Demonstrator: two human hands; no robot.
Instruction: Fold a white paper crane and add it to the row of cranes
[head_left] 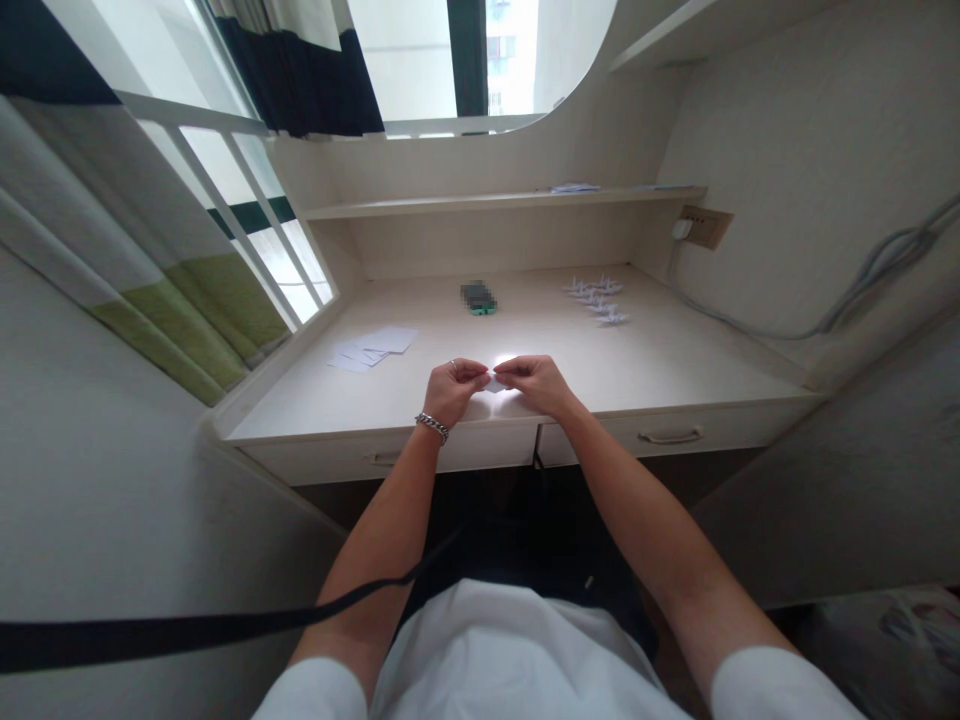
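Observation:
My left hand [452, 389] and my right hand [535, 381] meet over the front of the pale wooden desk [660, 365]. Both pinch a small piece of white paper [496, 383] between their fingertips; most of it is hidden by the fingers. The left wrist wears a metal chain bracelet and a finger carries a ring. Loose white paper sheets [373, 347] lie on the desk to the left of my left hand. Several folded paper cranes [598, 297] stand in a group at the back right.
A dark, blurred-out small object [478, 297] lies at the desk's back middle. A shelf [495, 203] runs above the desk, with a wall socket [703, 226] and cable at right. Two drawers [670, 434] sit under the desktop. A window and curtain are at left.

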